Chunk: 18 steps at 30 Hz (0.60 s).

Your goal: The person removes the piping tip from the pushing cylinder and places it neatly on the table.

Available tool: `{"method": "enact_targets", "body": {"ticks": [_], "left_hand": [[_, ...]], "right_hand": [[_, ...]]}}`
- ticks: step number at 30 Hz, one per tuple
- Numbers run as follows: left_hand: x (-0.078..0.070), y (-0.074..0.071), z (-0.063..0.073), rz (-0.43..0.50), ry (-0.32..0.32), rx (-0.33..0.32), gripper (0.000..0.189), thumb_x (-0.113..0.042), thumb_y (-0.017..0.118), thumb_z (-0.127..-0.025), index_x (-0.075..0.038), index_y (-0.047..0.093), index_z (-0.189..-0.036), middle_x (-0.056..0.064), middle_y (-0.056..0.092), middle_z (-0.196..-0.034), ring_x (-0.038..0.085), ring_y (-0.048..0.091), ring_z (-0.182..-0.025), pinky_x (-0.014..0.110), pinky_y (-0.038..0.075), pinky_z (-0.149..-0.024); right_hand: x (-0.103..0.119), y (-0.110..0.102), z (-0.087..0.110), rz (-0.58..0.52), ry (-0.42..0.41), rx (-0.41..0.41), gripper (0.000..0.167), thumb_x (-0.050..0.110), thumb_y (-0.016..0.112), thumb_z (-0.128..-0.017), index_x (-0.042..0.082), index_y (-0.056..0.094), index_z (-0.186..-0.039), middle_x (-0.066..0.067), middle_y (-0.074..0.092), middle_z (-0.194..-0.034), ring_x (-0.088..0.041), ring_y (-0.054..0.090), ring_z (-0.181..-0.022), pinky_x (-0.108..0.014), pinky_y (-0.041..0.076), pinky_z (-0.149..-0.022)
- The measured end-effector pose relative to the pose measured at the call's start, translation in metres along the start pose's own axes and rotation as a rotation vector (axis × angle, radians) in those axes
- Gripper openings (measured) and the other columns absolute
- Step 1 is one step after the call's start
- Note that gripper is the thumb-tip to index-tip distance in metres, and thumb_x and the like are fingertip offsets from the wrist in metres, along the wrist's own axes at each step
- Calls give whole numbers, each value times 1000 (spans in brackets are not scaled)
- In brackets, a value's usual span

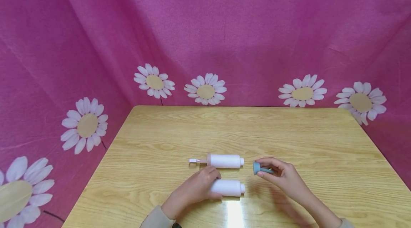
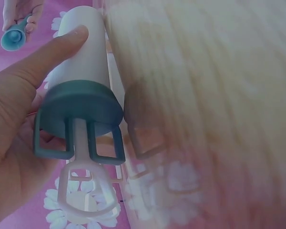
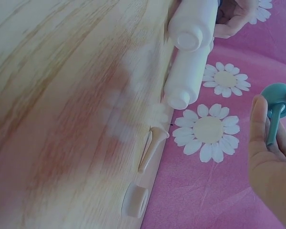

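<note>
My left hand grips a large white syringe lying sideways at the table's near side. The left wrist view shows its teal end cap with two finger loops and a pale plunger ring; my thumb lies along the barrel. Just beyond it lies a second white syringe with a beige end cap and pale plunger. Off to the right, my right hand pinches a teal funnel-shaped nozzle above the table. Its wide mouth faces the syringes' tips and its thin stem points toward my palm.
The right wrist view shows a beige funnel-shaped nozzle and a beige ring-shaped cap on the glossy wooden table; I cannot make them out in the head view. A pink curtain with daisies stands behind and left.
</note>
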<state>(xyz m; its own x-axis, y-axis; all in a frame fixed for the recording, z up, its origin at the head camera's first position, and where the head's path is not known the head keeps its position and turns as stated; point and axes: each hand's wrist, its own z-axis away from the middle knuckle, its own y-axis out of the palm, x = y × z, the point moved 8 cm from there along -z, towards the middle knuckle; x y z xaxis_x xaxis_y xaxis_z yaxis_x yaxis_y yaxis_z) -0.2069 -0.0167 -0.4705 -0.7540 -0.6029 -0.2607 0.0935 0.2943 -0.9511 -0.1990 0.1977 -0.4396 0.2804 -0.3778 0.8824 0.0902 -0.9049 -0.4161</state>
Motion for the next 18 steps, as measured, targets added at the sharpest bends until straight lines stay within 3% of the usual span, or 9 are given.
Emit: {"method": "enact_targets", "body": {"ticks": [14, 18], "left_hand": [[-2, 1, 1, -18, 25, 1, 57, -45, 85, -67, -8, 66, -106, -1, 64, -103, 7, 59, -94, 16, 54, -88], [-5, -2, 1, -28, 51, -32, 56, -45, 85, -69, -8, 66, -106, -1, 65, -105, 9, 60, -97, 18, 54, -90]], "right_hand": [[-2, 0, 1, -17, 3, 4, 28, 17, 71, -89, 8, 68, -115, 18, 67, -109, -1, 64, -93, -17, 58, -77], [-2, 0, 1, -8, 0, 3, 28, 15, 72, -89, 8, 68, -115, 18, 67, -109, 1, 63, -91, -17, 58, -76]]}}
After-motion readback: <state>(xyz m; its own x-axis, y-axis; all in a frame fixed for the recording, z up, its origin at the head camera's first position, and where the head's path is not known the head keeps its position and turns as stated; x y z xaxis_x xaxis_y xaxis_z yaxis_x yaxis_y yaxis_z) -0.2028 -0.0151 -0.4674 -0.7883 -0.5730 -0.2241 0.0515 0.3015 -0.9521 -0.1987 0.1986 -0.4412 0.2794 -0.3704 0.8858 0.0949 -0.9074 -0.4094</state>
